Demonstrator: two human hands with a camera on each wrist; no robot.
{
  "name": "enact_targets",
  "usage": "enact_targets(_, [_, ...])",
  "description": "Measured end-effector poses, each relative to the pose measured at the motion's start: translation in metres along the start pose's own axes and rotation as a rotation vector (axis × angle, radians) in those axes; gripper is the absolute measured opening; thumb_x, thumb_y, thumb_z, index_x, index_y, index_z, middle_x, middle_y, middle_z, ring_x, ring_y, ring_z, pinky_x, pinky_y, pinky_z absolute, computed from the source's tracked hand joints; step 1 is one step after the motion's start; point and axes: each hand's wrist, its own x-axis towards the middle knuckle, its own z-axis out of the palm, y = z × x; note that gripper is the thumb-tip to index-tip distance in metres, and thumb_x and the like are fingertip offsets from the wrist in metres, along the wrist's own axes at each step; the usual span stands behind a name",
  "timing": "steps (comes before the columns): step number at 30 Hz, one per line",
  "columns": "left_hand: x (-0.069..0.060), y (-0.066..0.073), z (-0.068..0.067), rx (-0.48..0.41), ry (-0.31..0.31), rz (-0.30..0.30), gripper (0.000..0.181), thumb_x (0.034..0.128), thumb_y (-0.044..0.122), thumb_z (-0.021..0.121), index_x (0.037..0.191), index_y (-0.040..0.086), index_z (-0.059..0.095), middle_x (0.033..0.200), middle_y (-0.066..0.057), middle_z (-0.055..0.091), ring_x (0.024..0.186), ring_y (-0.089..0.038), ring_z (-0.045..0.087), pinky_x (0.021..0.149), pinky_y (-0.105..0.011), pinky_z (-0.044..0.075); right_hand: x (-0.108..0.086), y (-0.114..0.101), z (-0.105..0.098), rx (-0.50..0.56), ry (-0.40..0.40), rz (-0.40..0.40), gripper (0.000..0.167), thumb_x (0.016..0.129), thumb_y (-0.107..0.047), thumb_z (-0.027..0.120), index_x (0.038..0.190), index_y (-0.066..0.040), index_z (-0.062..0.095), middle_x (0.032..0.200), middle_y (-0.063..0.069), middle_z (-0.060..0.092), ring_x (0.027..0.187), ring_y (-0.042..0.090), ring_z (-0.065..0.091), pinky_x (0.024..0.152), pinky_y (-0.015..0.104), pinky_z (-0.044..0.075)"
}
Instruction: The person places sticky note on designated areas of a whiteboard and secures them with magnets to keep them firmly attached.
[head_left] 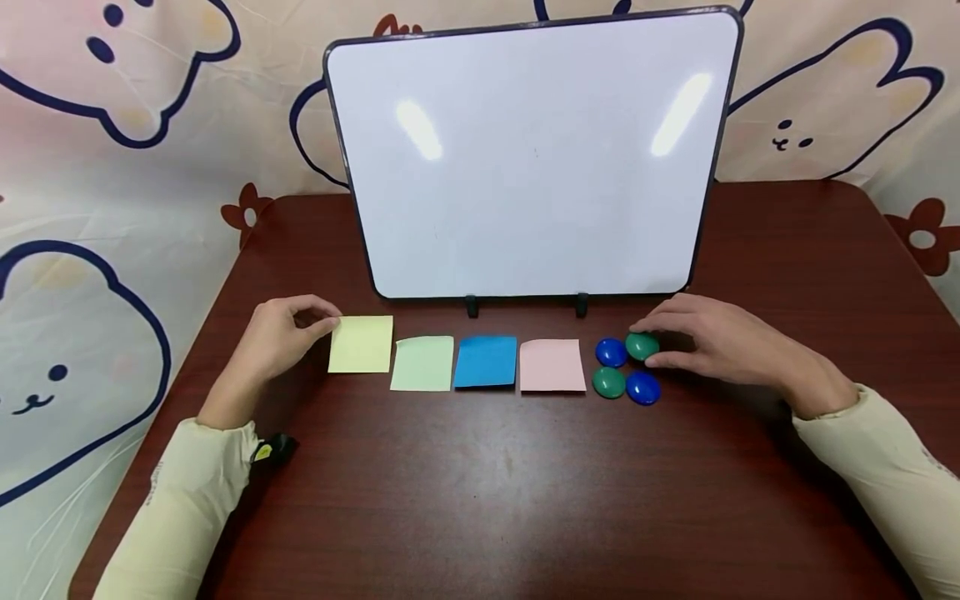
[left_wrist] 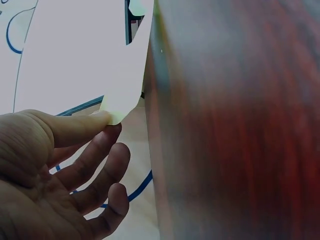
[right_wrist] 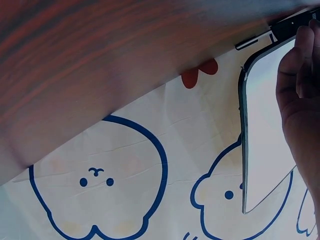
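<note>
My left hand (head_left: 288,337) pinches a yellow sticky note (head_left: 362,346) by its upper left corner, between thumb and index finger. In the left wrist view that corner lies under the thumb, the other fingers loosely bent. At the right, my right hand (head_left: 708,337) has thumb and fingertips on either side of a glossy green round magnet (head_left: 642,346). Close to it lie a blue magnet (head_left: 611,352), another green magnet (head_left: 608,382) and another blue magnet (head_left: 643,388). The right wrist view shows part of the right hand (right_wrist: 302,90), but its magnet is hidden.
A pale green note (head_left: 423,364), a blue note (head_left: 485,362) and a pink note (head_left: 552,366) lie in a row on the dark wood table (head_left: 480,500). Behind them a whiteboard (head_left: 532,167) leans back on black feet. A patterned cloth (head_left: 75,208) hangs around the table.
</note>
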Motion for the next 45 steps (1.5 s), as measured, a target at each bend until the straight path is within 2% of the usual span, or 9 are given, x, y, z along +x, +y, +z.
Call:
enact_targets(4, [0.000,0.001,-0.001,0.002,0.019,-0.006,0.014,0.0951,0.019,0.068,0.105,0.012,0.074,0.083,-0.013,0.067,0.069,-0.024,0.048,0.054,-0.029,0.039,0.000,0.000,-0.001,-0.001,-0.002,0.008,0.045,0.079,-0.034,0.084,0.121,-0.024,0.071,0.114,-0.013,0.068,0.107,0.004,0.060,0.088,0.035,0.056])
enact_targets(9, [0.002,0.003,-0.001,-0.002,0.044,0.004,0.015,0.0953,0.020,0.068,0.106,0.013,0.074,0.087,-0.013,0.068,0.071,-0.025,0.048,0.055,-0.029,0.040,0.000,0.000,-0.005,-0.001,0.021,0.022,0.045,0.078,-0.032,0.085,0.120,-0.025,0.071,0.113,-0.014,0.068,0.108,0.004,0.058,0.087,0.035,0.055])
enact_targets(19, [0.005,0.006,0.000,-0.014,0.086,0.022,0.015,0.0960,0.021,0.067,0.107,0.013,0.074,0.099,-0.014,0.072,0.080,-0.025,0.054,0.060,-0.030,0.044,0.001,0.002,-0.006,-0.003,0.087,0.017,0.047,0.076,-0.027,0.087,0.121,-0.025,0.071,0.111,-0.015,0.066,0.106,0.000,0.053,0.084,0.029,0.053])
enact_targets(23, [0.006,0.009,-0.001,-0.031,0.113,0.007,0.015,0.0954,0.019,0.067,0.108,0.012,0.074,0.102,-0.015,0.073,0.085,-0.027,0.057,0.063,-0.030,0.045,0.002,0.004,-0.006,-0.013,0.102,0.005,0.048,0.075,-0.027,0.088,0.120,-0.024,0.071,0.113,-0.013,0.067,0.108,0.001,0.053,0.085,0.025,0.051])
enact_targets(27, [0.007,0.011,0.000,-0.040,0.138,0.004,0.015,0.0944,0.018,0.069,0.107,0.011,0.073,0.103,-0.015,0.073,0.086,-0.027,0.058,0.065,-0.029,0.045,0.002,0.005,-0.007,-0.023,0.113,0.001,0.048,0.075,-0.026,0.088,0.120,-0.023,0.071,0.113,-0.011,0.067,0.108,0.002,0.053,0.086,0.022,0.048])
enact_targets(33, [0.011,0.011,0.003,-0.053,0.159,0.032,0.013,0.0939,0.018,0.069,0.105,0.012,0.072,0.101,-0.012,0.073,0.087,-0.024,0.060,0.069,-0.025,0.044,0.002,0.007,-0.009,-0.038,0.147,0.009,0.048,0.074,-0.026,0.088,0.119,-0.022,0.072,0.111,-0.010,0.068,0.106,0.002,0.053,0.085,0.017,0.046])
enact_targets(45, [0.019,0.018,0.005,-0.072,0.163,0.042,0.013,0.0946,0.017,0.068,0.105,0.011,0.072,0.102,-0.013,0.072,0.088,-0.025,0.058,0.071,-0.029,0.044,0.007,0.007,-0.008,-0.050,0.147,0.001,0.050,0.074,-0.027,0.088,0.121,-0.022,0.071,0.113,-0.008,0.068,0.109,0.005,0.054,0.087,0.027,0.048])
